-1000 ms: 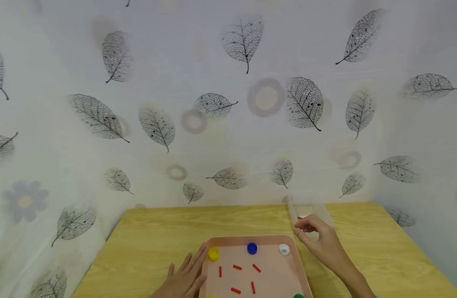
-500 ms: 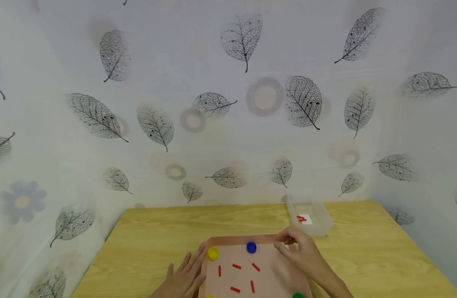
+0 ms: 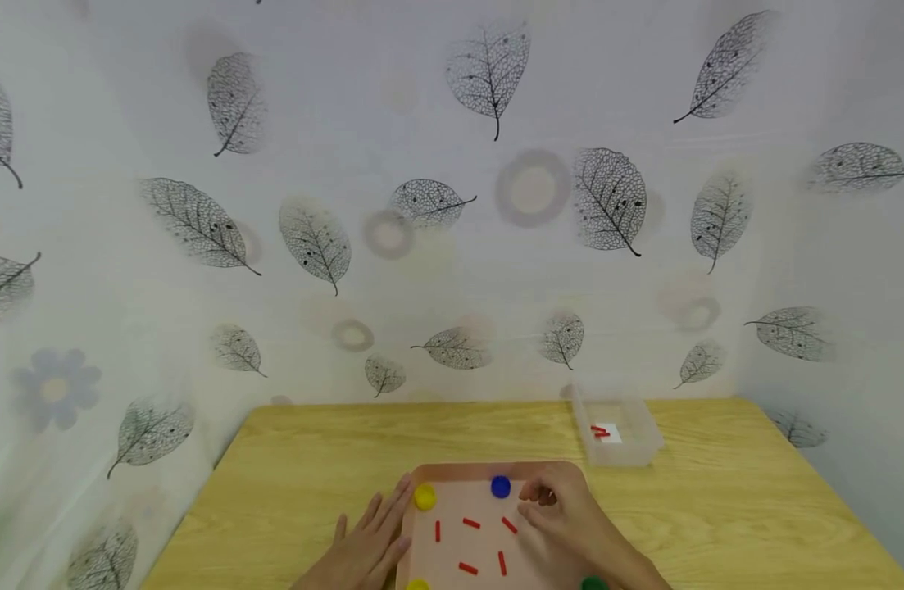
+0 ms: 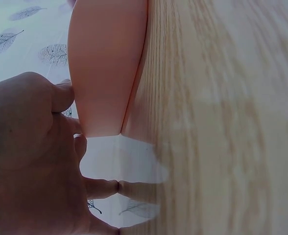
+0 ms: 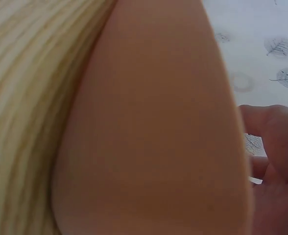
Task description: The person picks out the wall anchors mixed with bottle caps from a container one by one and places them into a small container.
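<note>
In the head view a pink tray lies on the table with several short red sticks spread over its floor. My left hand rests against its left side, fingers extended; the left wrist view shows the thumb at the tray wall. Over the tray's right part hangs my right hand, fingers bent toward the thumb, right of the blue cap. I cannot tell whether a stick is between its fingertips. In the right wrist view, the tray wall hides most of this hand.
A yellow cap sits in the tray's far left corner. Near the bottom edge are another yellow cap and a green cap. Behind the tray, a clear plastic box holds red sticks and a white square.
My right hand has moved from the clear box leftward and nearer, over the tray, and now covers the white cap in the far right corner. The left hand stays at the tray's side.
</note>
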The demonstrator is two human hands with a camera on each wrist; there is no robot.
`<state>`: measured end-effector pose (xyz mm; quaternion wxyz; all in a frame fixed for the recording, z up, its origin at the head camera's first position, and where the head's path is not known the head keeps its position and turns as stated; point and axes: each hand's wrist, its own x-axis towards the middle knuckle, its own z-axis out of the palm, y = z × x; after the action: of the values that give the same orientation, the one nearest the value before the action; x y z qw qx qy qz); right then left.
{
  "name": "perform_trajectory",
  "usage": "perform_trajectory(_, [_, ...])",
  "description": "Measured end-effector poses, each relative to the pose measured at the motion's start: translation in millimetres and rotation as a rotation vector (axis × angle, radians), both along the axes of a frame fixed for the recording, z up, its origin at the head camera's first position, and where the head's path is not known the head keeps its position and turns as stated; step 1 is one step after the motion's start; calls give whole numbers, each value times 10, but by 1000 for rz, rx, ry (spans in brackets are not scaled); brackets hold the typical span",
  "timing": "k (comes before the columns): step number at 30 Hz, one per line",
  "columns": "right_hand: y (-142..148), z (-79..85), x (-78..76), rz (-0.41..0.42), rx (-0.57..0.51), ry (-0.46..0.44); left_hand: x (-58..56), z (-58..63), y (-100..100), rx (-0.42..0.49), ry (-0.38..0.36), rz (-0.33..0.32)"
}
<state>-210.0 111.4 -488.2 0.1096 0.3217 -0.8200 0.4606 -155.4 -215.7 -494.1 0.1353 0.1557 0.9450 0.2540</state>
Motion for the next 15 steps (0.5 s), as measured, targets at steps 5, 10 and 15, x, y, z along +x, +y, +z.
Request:
perform_trajectory(5, [-60, -123, -9, 6, 36, 33, -11, -6, -5, 3, 4, -11])
perform_trajectory(10, [-76, -182, 12, -9, 136, -82, 0, -3, -6, 7, 7, -11])
perform_trajectory(15, [-85, -200, 13, 18, 174, -187, 37, 9, -2, 29, 9, -12])
